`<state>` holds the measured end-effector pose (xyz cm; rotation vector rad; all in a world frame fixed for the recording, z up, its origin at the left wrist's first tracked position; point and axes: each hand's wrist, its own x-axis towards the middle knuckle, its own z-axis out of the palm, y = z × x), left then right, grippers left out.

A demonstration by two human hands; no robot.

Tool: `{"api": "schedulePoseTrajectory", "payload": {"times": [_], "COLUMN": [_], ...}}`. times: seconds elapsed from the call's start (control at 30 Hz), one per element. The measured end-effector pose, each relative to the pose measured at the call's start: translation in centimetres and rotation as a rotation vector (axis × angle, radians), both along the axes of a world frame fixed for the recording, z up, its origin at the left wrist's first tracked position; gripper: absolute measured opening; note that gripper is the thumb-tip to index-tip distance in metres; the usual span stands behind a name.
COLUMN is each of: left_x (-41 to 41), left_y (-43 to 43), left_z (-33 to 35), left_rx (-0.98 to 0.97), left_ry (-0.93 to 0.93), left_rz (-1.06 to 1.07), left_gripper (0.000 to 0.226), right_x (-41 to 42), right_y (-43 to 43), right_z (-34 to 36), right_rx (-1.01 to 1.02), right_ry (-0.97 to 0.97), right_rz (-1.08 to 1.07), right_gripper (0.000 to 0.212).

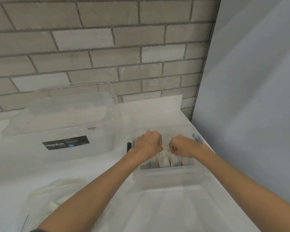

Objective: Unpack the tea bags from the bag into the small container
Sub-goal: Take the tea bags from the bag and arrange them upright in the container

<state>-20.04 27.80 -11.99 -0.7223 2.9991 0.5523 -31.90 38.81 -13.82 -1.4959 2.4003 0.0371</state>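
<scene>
Near the front left corner of the white table [84, 166] lies a clear plastic bag [45, 196] with pale packets inside; the left forearm crosses over it and hides part of it. Further in, close to the right edge, stands the small container [167, 179]. The tea bags [163, 159] stand upright in a row inside it. Both hands are bunched over that row. The right hand [181, 146] pinches the top of the tea bags. The left hand [148, 142] is curled, its fingertips hidden, so I cannot tell whether it grips anything. A black clip [129, 146] shows at the container's left side. Toward the back left stands a big clear box [60, 124] with a dark label, before a brick wall [107, 47].
</scene>
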Motion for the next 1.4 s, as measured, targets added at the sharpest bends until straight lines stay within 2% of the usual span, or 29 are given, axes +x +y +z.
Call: {"api": "schedulePoseTrajectory", "payload": {"times": [0.17, 0.4, 0.53, 0.8, 0.9, 1.07, 1.2, 1.33, 1.4], "left_x": [3.2, 13.8, 21.0, 31.4, 32.7, 33.1, 33.3, 33.5, 33.7], "left_y": [-0.2, -3.8, -6.7, -8.9, -8.7, -8.3, -8.2, -8.1, -8.2], "left_z": [2.3, 5.6, 4.9, 0.6, -0.8, -2.6, -3.1, -3.3, -3.4], "left_rx": [0.052, 0.135, 0.152, 0.186, 0.194, 0.157, 0.155, 0.152, 0.169], "left_ry": [0.13, 0.291, 0.297, 0.157, 0.076, 0.036, 0.062, 0.099, 0.111], "left_rz": [-0.019, 0.146, 0.301, 0.491, 0.466, 0.41, 0.401, 0.379, 0.381], "left_gripper": [0.012, 0.006, 0.003, 0.006, 0.009, 0.01, 0.013, 0.013, 0.012], "right_x": [1.8, 10.5, 16.5, 26.0, 27.9, 29.2, 30.0, 30.3, 30.3], "right_y": [-0.5, -3.3, -6.1, -10.5, -11.6, -12.4, -12.0, -11.8, -11.5], "right_z": [4.2, 10.2, 10.1, 6.0, 3.6, -1.1, -2.5, -2.7, -2.5], "right_rx": [-0.103, -0.374, -0.373, -0.25, -0.165, -0.058, -0.027, -0.123, -0.19], "right_ry": [0.033, -0.156, -0.275, -0.412, -0.358, -0.115, -0.159, -0.161, -0.157], "right_rz": [-0.005, 0.172, 0.299, 0.44, 0.425, 0.298, 0.228, 0.18, 0.173], "right_gripper": [0.022, 0.016, 0.016, 0.017, 0.022, 0.025, 0.036, 0.02, 0.018]}}
